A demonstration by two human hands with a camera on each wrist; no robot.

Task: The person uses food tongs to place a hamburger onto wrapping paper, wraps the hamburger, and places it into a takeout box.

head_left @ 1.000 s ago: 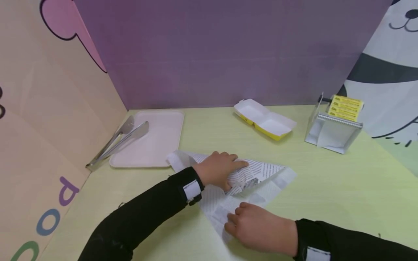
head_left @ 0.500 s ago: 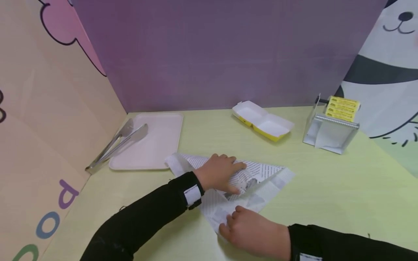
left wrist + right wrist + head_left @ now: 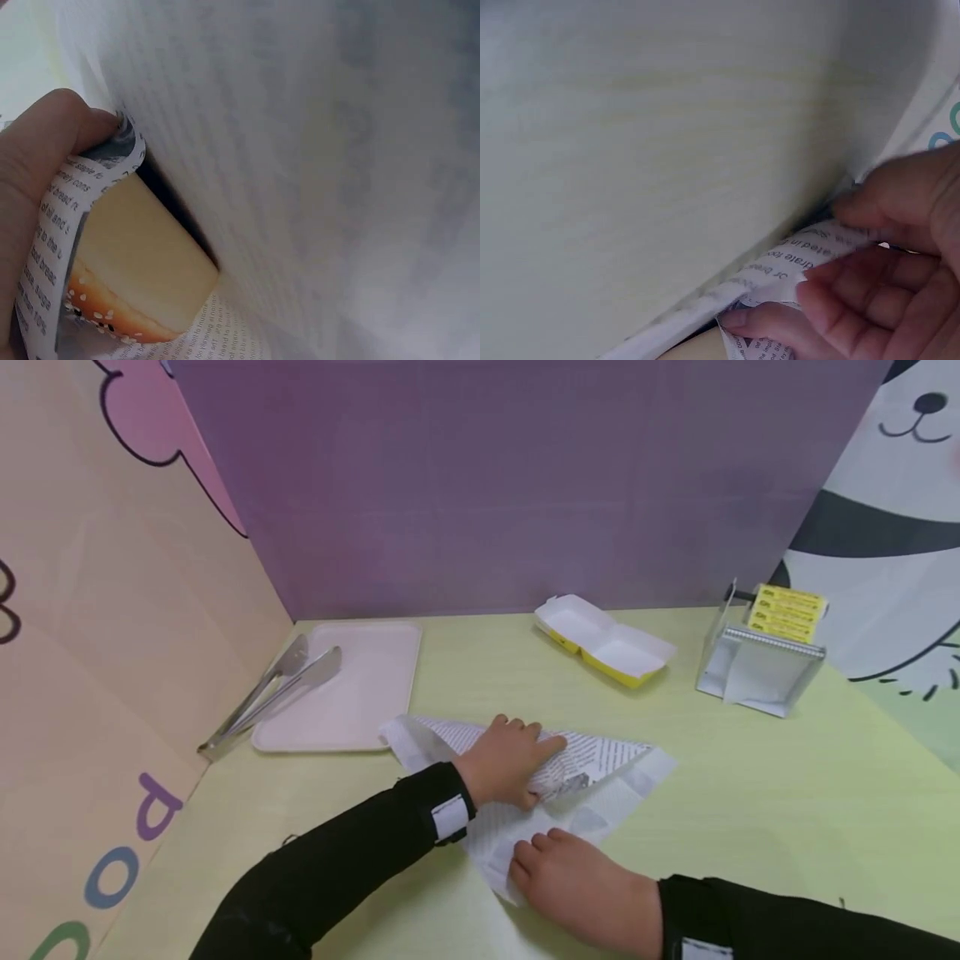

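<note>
A sheet of printed wrapping paper (image 3: pixel 600 817) lies on the table, its far part folded over into a point. In the left wrist view a sesame-topped bun (image 3: pixel 146 251) shows inside the fold, pale at the side with a browned, seeded crust. My left hand (image 3: pixel 506 762) holds the folded paper down over the bun, its thumb (image 3: pixel 52 139) on the paper's edge. My right hand (image 3: pixel 581 883) pinches the near corner of the sheet between thumb and curled fingers. In the right wrist view the raised paper (image 3: pixel 780 262) runs from those fingers towards the left thumb (image 3: pixel 769 321).
Metal tongs (image 3: pixel 262 697) lean across a pale tray (image 3: pixel 375 693) at the left. An opened yellow-and-white carton (image 3: pixel 630 647) stands at the back. Right of it is a metal holder (image 3: pixel 765 672) with yellow packets (image 3: pixel 787 612). Walls enclose the table (image 3: pixel 787 793) at the back and sides.
My left thumb has shifted slightly on the fold. My right hand keeps the near corner, its fingers now closer to the left hand and nearer the middle of the sheet.
</note>
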